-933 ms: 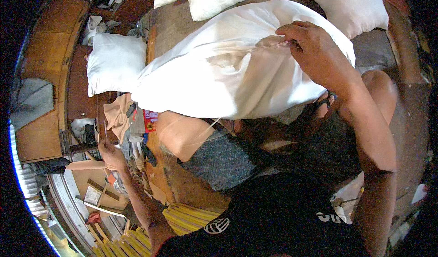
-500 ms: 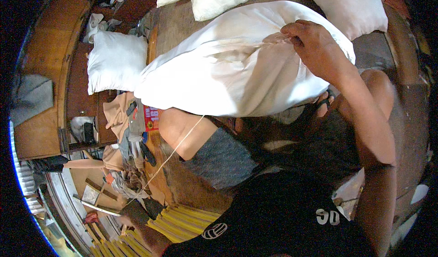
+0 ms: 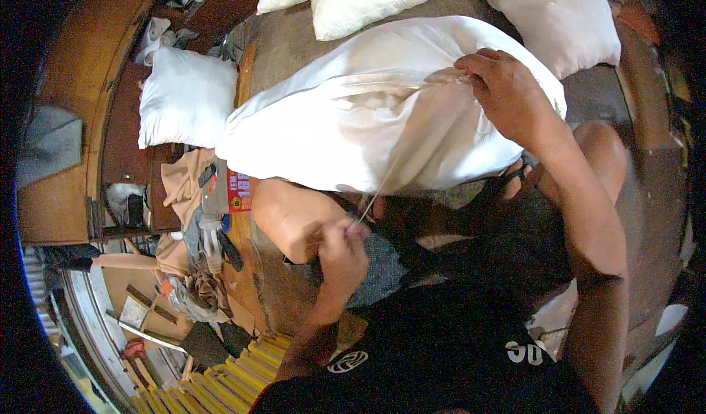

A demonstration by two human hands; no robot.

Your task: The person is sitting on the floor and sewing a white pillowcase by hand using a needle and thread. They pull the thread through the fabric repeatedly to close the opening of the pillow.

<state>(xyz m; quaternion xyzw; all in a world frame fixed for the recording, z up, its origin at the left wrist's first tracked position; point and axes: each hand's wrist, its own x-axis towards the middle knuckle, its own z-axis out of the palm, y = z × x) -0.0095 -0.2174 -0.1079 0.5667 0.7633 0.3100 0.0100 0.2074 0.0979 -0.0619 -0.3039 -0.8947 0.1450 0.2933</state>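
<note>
A large white pillow (image 3: 301, 138) lies across my lap, its fabric puckered along a seam on top. At the right end of that seam, my right hand (image 3: 511, 94) pinches the gathered cloth. Lower down, beside my knee, my left hand (image 3: 342, 259) is closed, its fingers slightly blurred. A pale thread (image 3: 379, 193) runs from the pillow down to these fingers. Whether a needle is among them cannot be made out.
Two cream pillows (image 3: 371, 2) lie at the far side, with a big pale pillow (image 3: 551, 24) at the far right. A small white cushion (image 3: 187, 98) sits at the left. Clothes (image 3: 195, 282) and yellow slats (image 3: 243, 370) are at the lower left.
My left hand has come up and right from the lower left toward the pillow, and the long stretched thread now spans a shorter distance. My right hand keeps its hold on the cloth.
</note>
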